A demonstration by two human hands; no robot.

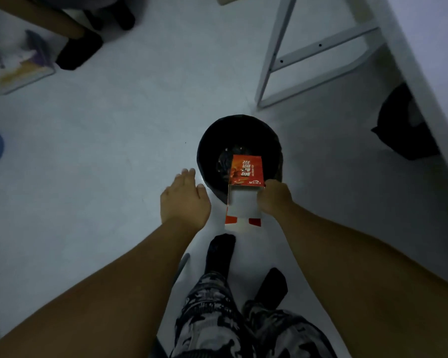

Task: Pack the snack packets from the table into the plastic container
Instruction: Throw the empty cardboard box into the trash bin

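While gripped: one box [246, 174] (red)

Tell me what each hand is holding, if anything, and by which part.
The right hand holds the red box at its open end, over the black bin. The left hand holds nothing.

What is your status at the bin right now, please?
Right hand grips red carton, open flap toward me, over black bin. Left hand open, holding nothing. No snack packets or container in view. Nothing blocking the bin.
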